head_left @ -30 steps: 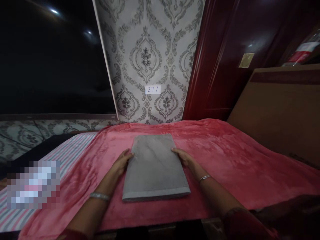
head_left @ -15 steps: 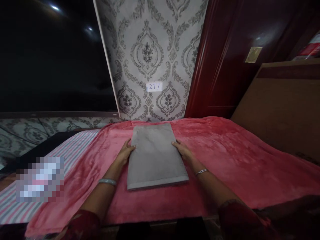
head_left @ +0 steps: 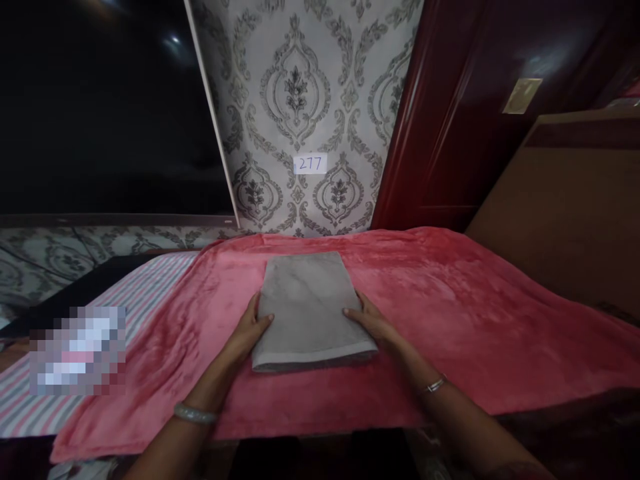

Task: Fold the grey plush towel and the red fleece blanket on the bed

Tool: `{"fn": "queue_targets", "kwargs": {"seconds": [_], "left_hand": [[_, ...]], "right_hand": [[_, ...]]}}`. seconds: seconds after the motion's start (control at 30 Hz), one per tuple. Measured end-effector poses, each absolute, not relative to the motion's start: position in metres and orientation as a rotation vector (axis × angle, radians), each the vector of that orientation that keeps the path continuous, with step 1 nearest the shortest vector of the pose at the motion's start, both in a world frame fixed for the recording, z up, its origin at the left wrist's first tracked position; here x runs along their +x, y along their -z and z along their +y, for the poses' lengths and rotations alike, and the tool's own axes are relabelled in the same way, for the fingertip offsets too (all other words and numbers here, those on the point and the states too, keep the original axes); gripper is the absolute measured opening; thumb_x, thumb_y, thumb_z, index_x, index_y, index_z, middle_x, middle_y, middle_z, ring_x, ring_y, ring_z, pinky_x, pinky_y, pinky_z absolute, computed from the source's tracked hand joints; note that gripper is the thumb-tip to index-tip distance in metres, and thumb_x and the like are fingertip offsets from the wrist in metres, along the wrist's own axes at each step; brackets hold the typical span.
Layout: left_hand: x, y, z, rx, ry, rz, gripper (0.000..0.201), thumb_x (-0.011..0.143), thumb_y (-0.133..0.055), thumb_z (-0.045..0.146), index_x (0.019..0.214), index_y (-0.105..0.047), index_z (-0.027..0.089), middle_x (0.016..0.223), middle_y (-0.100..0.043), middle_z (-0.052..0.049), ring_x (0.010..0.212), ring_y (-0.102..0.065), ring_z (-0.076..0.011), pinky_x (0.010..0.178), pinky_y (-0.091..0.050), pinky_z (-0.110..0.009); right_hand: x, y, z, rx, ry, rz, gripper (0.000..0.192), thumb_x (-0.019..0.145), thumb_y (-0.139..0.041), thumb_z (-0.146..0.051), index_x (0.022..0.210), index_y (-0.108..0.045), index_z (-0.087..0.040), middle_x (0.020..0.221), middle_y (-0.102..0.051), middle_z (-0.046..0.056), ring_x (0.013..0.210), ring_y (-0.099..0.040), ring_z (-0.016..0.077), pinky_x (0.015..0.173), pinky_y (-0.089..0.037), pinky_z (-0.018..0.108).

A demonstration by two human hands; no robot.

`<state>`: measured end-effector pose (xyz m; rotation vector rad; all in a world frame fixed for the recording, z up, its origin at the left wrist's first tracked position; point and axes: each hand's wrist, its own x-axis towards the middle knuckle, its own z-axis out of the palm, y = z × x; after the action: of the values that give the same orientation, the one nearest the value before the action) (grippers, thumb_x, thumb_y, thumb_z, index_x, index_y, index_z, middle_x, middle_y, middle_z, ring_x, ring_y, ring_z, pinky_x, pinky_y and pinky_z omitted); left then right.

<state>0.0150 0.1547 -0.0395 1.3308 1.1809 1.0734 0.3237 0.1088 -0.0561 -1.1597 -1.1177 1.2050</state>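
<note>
A neatly folded grey cloth (head_left: pixel 310 307) lies lengthwise on a pink plush blanket (head_left: pixel 440 320), with a paler band along its near edge. My left hand (head_left: pixel 253 325) grips its left side, thumb on top and the other fingers partly hidden at the edge. On the right side, my right hand (head_left: pixel 371 319) holds it the same way, thumb over the upper face. The near edge bulges a little and shows a darker layer beneath. Whether the cloth is lifted off the blanket is hard to tell.
A striped cloth (head_left: pixel 150 280) lies on the left, with a blurred-out item (head_left: pixel 77 351) on it. Behind stand a large black screen (head_left: pixel 100 120) and a patterned wall with a paper label (head_left: pixel 310 163) reading 277. A big cardboard box (head_left: pixel 565 213) stands on the right.
Both hands have slid toward me along the cloth's sides, and their grip is nearer its front edge. The cloth's far end looks slightly closer. The view has tilted a little downward.
</note>
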Motion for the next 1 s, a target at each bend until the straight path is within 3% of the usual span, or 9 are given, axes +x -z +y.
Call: {"fn": "queue_targets", "kwargs": {"seconds": [0.17, 0.3, 0.4, 0.5, 0.57, 0.77, 0.87, 1.0], "left_hand": [[-0.004, 0.032, 0.147, 1.303, -0.965, 1.253, 0.098, 0.076, -0.073, 0.037, 0.157, -0.021, 0.02, 0.148, -0.05, -0.018, 0.124, -0.059, -0.0312, 0.099, -0.053, -0.043], [-0.03, 0.041, 0.147, 1.489, -0.899, 1.331, 0.088, 0.076, -0.07, 0.045, 0.15, -0.036, 0.013, 0.144, -0.054, -0.019, 0.127, -0.057, -0.0311, 0.101, -0.051, -0.04], [-0.032, 0.035, 0.155, 1.867, -0.893, 1.516, 0.072, 0.08, -0.063, 0.041, 0.144, -0.045, 0.015, 0.135, -0.06, -0.016, 0.122, -0.059, -0.0308, 0.103, -0.049, -0.045], [-0.009, 0.018, 0.163, 2.266, -0.807, 1.586, 0.054, 0.084, -0.055, 0.034, 0.135, -0.054, 0.017, 0.138, -0.057, -0.014, 0.125, -0.057, -0.0293, 0.108, -0.045, -0.045], [0.016, 0.009, 0.169, 2.434, -0.669, 1.492, 0.051, 0.086, -0.053, 0.033, 0.135, -0.054, 0.017, 0.143, -0.053, -0.015, 0.133, -0.051, -0.0286, 0.112, -0.041, -0.043], [0.076, -0.005, 0.195, 2.577, -0.308, 1.505, 0.067, 0.091, -0.05, 0.041, 0.147, -0.039, 0.005, 0.157, -0.033, -0.024, 0.147, -0.031, -0.0315, 0.12, -0.027, -0.042], [0.085, -0.005, 0.211, 2.554, -0.285, 1.654, 0.069, 0.093, -0.045, 0.039, 0.149, -0.034, 0.0, 0.159, -0.028, -0.027, 0.15, -0.024, -0.034, 0.121, -0.023, -0.047], [0.088, 0.011, 0.219, 2.554, -0.269, 1.72, 0.066, 0.096, -0.039, 0.038, 0.152, -0.032, 0.004, 0.161, -0.025, -0.023, 0.151, -0.02, -0.0338, 0.121, -0.018, -0.054]], "right_hand": [[0.318, 0.063, 0.084, -1.163, -1.198, -1.187, 0.102, 0.07, -0.076, -0.054, 0.154, -0.026, -0.024, 0.145, -0.053, 0.012, 0.123, -0.059, 0.0295, 0.097, -0.053, 0.044], [0.334, 0.072, 0.074, -1.196, -1.248, -1.37, 0.084, 0.075, -0.069, -0.058, 0.146, -0.044, -0.021, 0.119, -0.07, 0.011, 0.102, -0.069, 0.0283, 0.088, -0.056, 0.045], [0.351, 0.062, 0.086, -1.484, -0.862, -1.539, 0.058, 0.082, -0.06, -0.05, 0.13, -0.062, -0.018, 0.099, -0.074, 0.01, 0.087, -0.07, 0.028, 0.08, -0.057, 0.045], [0.35, 0.039, 0.116, -1.54, -0.376, -1.695, 0.04, 0.086, -0.054, -0.036, 0.117, -0.071, -0.019, 0.112, -0.073, 0.012, 0.103, -0.068, 0.028, 0.092, -0.053, 0.044], [0.336, 0.021, 0.143, -1.451, -0.232, -1.819, 0.041, 0.089, -0.05, -0.031, 0.124, -0.068, -0.02, 0.126, -0.068, 0.011, 0.116, -0.063, 0.0264, 0.102, -0.048, 0.044], [0.277, -0.003, 0.234, -1.283, -0.152, -2.222, 0.053, 0.093, -0.044, -0.02, 0.147, -0.049, -0.02, 0.148, -0.052, 0.008, 0.138, -0.045, 0.0219, 0.117, -0.033, 0.043], [0.258, 0.007, 0.268, -1.297, -0.157, -2.317, 0.053, 0.094, -0.044, -0.018, 0.147, -0.049, -0.022, 0.151, -0.048, 0.006, 0.143, -0.039, 0.0216, 0.12, -0.029, 0.043], [0.243, 0.036, 0.286, -1.312, -0.19, -2.381, 0.05, 0.095, -0.044, -0.02, 0.145, -0.052, -0.024, 0.151, -0.049, 0.007, 0.141, -0.043, 0.0224, 0.118, -0.031, 0.044]]}}
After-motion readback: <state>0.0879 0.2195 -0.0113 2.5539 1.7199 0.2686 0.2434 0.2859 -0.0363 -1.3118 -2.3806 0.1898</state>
